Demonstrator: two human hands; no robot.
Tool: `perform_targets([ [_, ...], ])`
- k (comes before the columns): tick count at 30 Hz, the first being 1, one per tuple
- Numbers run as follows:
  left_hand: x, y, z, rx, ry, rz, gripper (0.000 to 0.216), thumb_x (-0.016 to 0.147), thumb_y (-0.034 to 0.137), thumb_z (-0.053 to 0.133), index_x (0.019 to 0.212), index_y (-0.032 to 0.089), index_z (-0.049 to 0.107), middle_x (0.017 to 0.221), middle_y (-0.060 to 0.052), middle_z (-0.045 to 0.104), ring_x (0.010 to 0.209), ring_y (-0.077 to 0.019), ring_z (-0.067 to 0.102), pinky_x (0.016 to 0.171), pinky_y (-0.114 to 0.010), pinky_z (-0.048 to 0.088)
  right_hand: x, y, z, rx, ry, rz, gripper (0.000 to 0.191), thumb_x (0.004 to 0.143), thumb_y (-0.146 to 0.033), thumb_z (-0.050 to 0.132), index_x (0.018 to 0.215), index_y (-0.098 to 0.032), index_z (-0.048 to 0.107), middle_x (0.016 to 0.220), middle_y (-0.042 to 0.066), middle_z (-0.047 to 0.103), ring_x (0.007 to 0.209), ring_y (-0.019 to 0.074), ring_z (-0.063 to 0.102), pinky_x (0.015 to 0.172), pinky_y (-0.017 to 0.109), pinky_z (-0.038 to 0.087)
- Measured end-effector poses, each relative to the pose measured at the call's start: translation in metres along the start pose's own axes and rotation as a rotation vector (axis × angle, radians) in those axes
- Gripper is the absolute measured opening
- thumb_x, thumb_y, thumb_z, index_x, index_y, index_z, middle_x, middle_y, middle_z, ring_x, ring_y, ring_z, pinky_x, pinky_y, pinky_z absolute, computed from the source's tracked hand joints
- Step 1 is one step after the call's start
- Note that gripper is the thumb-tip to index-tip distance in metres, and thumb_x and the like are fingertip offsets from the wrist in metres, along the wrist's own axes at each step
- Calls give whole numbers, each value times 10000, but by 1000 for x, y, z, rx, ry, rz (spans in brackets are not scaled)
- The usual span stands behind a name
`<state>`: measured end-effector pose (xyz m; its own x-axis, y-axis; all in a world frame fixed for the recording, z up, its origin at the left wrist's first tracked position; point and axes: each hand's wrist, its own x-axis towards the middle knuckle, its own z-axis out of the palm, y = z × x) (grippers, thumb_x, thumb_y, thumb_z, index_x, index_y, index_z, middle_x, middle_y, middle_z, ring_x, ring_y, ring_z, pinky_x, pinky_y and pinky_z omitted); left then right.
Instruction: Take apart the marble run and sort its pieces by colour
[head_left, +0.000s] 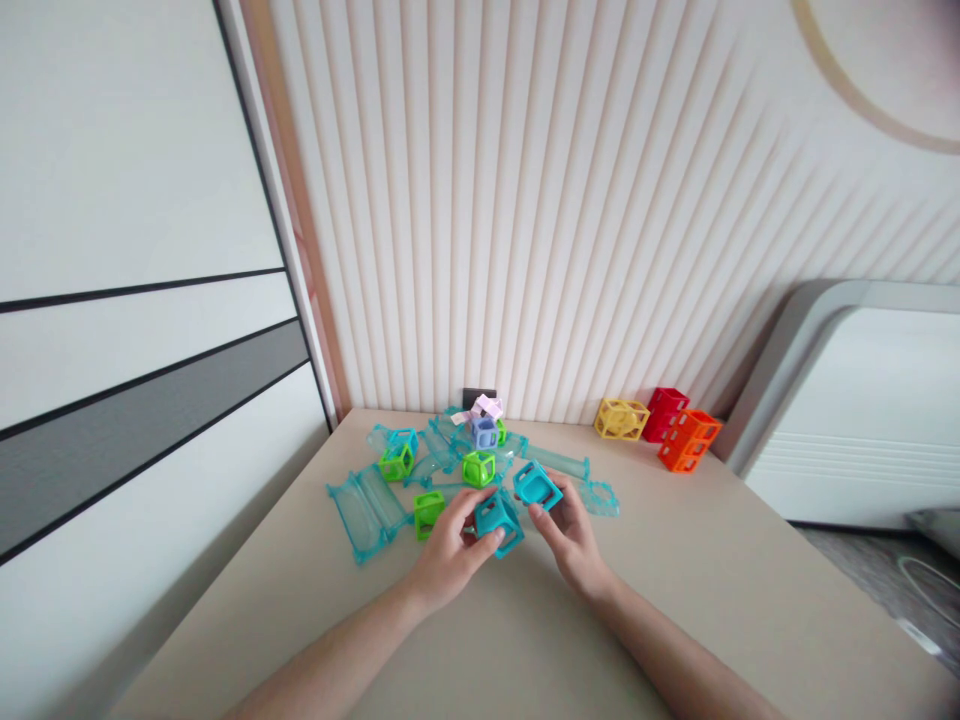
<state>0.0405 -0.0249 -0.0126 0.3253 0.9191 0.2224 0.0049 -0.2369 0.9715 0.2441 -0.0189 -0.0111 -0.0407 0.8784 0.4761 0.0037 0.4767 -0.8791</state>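
Note:
My left hand (454, 540) grips a blue cube block (498, 520) with open window-like sides, thumb on its near face. In my right hand (571, 530) is a second blue block (537, 485), tilted, its hollow face turned up. The two blue blocks are held close together above the table and look apart. Just left of my left hand a green cube block (429, 513) rests on the table, and another green block (478, 468) sits beyond my hands. Clear teal track pieces (367, 512) lie around them.
Farther left stands a green block (397, 462) by more teal pieces. A periwinkle block (484, 432) and a pale pink piece (487, 407) are near the ribbed wall (480, 200). At the back right are yellow (622, 419), red (666, 414) and orange blocks (688, 441).

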Motion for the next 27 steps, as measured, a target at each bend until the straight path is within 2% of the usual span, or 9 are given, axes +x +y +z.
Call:
perform_targets([
  [5,1,3,2,-58,2,-29,542,861,512,684,1299,210,582,1038,-67,607,736,-148,586,492,-201,447,-4,-2,0,-37,-104,-52,224,927,-395,672,1086,-277,568,1164,49,594,1016,206,603,902,347,521],
  [9,1,1,2,-91,7,-36,552,865,522,684,1301,207,560,991,-52,596,734,-149,582,480,-199,442,-6,-4,1,-50,-128,-62,225,928,-390,668,1076,-286,533,1166,45,589,1021,206,603,897,348,532],
  [12,0,2,2,-90,6,-12,532,877,497,680,1315,225,550,1072,-69,597,832,-178,611,529,-213,480,-8,-2,1,-65,-125,-54,257,936,-400,655,1128,-297,518,1256,61,580,1091,220,599,933,366,531],
  [17,-2,7,1,-111,-31,18,516,891,455,678,1337,240,536,1231,-103,597,1056,-249,621,743,-297,553,-11,-2,1,-66,-158,-34,325,956,-422,621,1235,-308,497,1384,96,535,1235,253,562,1014,408,513],
  [19,-2,8,2,-133,-46,23,536,884,452,692,1346,234,528,1258,-111,600,1085,-262,622,804,-326,550,-11,-4,1,-62,-175,-32,322,964,-417,609,1247,-313,496,1422,108,505,1271,268,546,1021,429,514],
  [22,-2,7,2,-153,-51,30,571,858,461,727,1341,229,530,1282,-118,606,1088,-269,633,812,-325,541,-10,-5,0,-58,-214,-64,280,986,-381,578,1252,-333,504,1502,104,437,1346,283,498,1051,463,492],
  [24,-1,5,1,-139,-35,12,570,846,473,741,1323,231,542,1247,-111,629,1038,-250,651,762,-298,535,-10,-3,0,-79,-232,-93,306,985,-373,582,1281,-341,512,1535,98,412,1395,291,453,1092,484,454],
  [27,-1,1,1,-142,-12,-66,573,849,519,723,1303,221,539,1031,-66,679,729,-148,637,574,-233,479,-10,2,1,-91,-210,-86,509,959,-399,627,1426,-355,430,1548,102,416,1426,284,422,1144,490,398],
])
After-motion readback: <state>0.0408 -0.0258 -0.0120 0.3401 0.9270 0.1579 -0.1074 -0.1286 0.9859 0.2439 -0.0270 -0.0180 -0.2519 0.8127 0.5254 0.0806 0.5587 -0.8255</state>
